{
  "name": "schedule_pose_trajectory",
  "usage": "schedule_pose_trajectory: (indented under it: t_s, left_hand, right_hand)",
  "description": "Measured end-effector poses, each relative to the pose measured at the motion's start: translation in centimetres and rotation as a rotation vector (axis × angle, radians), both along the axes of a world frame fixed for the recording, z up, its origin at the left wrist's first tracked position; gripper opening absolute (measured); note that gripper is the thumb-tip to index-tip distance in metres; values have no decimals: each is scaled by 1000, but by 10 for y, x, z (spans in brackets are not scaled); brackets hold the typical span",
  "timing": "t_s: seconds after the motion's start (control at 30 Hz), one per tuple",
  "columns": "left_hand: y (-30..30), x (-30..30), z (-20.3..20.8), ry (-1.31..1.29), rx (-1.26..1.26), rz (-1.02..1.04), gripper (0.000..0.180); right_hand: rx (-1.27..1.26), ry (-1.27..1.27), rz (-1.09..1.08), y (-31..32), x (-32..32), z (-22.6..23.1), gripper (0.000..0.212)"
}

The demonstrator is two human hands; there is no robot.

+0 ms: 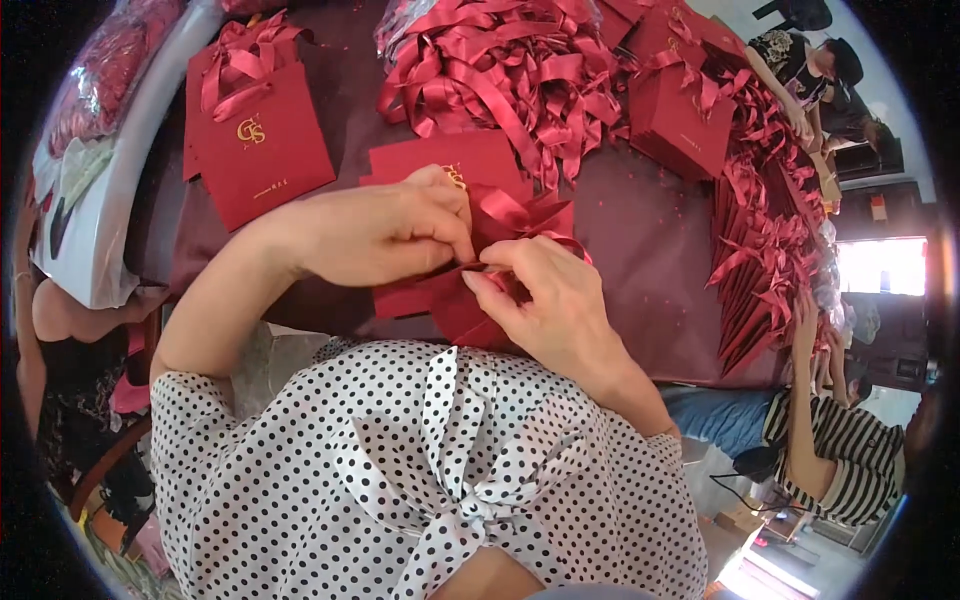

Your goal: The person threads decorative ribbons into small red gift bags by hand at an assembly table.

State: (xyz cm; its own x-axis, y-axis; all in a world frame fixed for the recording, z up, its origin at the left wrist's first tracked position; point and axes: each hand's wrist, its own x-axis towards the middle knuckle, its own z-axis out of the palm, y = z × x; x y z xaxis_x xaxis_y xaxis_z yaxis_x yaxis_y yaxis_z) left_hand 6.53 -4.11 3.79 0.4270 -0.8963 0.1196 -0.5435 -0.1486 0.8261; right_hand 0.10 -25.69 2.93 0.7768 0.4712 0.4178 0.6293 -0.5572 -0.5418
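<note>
Dark maroon cloth covers the tabletop (640, 250), on which the middle bags (500, 160), a small overlapping group of red paper ones with gold print, lie near the edge closest to the person. Far to the left of the middle bags, past the cloth, part of a co-worker in dark clothes (85, 390) shows beside a white slab-like surface (100, 250) carrying clear-wrapped red bundles (115, 75). Nearer on that side, left of and beyond the middle bags, rests a pair of red bags with ribbon handles (265, 150). Directly beyond the middle bags rises a loose heap of shiny red ribbons (500, 85). To their right and farther back stands a tight stack of red bags (680, 125), then a long row of bow-tied bags (755, 270) running along the right side. Past the row, well right of the middle bags, are a person in a striped top (850, 470) and a bright window (880, 265).

The left hand (400, 235), over the left part of the middle bags, is curled nearly into a fist; its thumb is hidden, so I cannot tell what it grips. The right hand (545, 290), over their right part, is narrow, thumb and forefinger pinching a red ribbon (520, 212) close to the left fingertips.
</note>
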Motion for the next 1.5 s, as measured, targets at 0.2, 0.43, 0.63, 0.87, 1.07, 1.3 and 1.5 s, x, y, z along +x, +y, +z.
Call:
schedule_pose_trajectory:
  t_s: [0.2, 0.43, 0.63, 0.87, 1.07, 1.3, 1.5]
  left_hand:
    - [-13, -1, 7, -49, 118, -11, 9]
    - [-18, -28, 30, -570, 113, 173, 11]
    - [17, 16, 40, -269, -28, 181, 13]
    - [-34, 29, -29, 424, -108, -351, 15]
    - [30, 2, 11, 751, -378, 303, 15]
    - [23, -19, 35, 642, -1008, -127, 34]
    - [-25, -11, 45, 31, -871, 147, 67]
  right_hand:
    - [21, 3, -22, -4, -6, 2, 17]
    - [11, 142, 26, -19, -8, 26, 14]
    - [-41, 163, 21, -23, -14, 39, 11]
    - [-17, 105, 157, -26, -18, 46, 16]
    - [28, 32, 132, -51, -12, 53, 43]
    - [332, -233, 181, -25, 9, 70, 67]
    - [1059, 634, 623, -25, 66, 22, 25]
